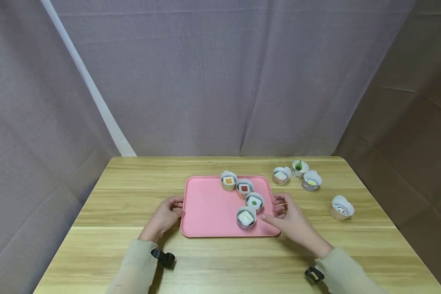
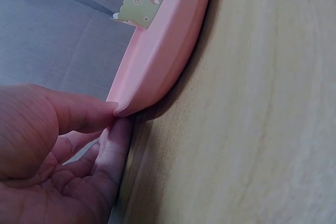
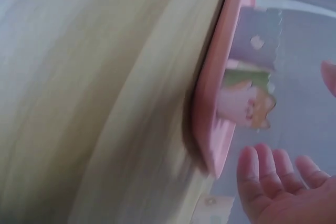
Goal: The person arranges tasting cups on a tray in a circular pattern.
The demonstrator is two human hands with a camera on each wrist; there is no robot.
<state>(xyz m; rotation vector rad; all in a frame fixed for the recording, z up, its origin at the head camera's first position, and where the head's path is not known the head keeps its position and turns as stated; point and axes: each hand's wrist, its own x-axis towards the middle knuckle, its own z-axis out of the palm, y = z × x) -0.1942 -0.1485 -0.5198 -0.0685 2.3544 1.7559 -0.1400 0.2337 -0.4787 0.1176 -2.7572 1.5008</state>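
Note:
A pink tray (image 1: pixel 209 208) lies on the wooden table, seen whole in the head view. My left hand (image 1: pixel 167 214) pinches its left edge; the left wrist view shows the thumb (image 2: pixel 86 113) on top of the rim and fingers beneath. At the tray's right side is my right hand (image 1: pixel 295 222), fingers extended and nothing in its grasp. In the right wrist view its fingertips (image 3: pixel 248 163) are apart from the tray rim. Several paper cups stand in a slanting line on the tray: an orange-topped one (image 1: pixel 228 181), a red-topped one (image 1: pixel 244 188), a green-dotted one (image 1: pixel 255 202) and a white-filled one (image 1: pixel 246 218).
Off the tray to the right, a white-filled cup (image 1: pixel 281 176), a cup with a green leafy piece (image 1: pixel 299 168) and a yellow-centred cup (image 1: pixel 311 181) stand together. Another cup (image 1: pixel 341 208) sits farther right. Grey curtains (image 1: pixel 206 81) hang behind the table (image 1: pixel 125 204).

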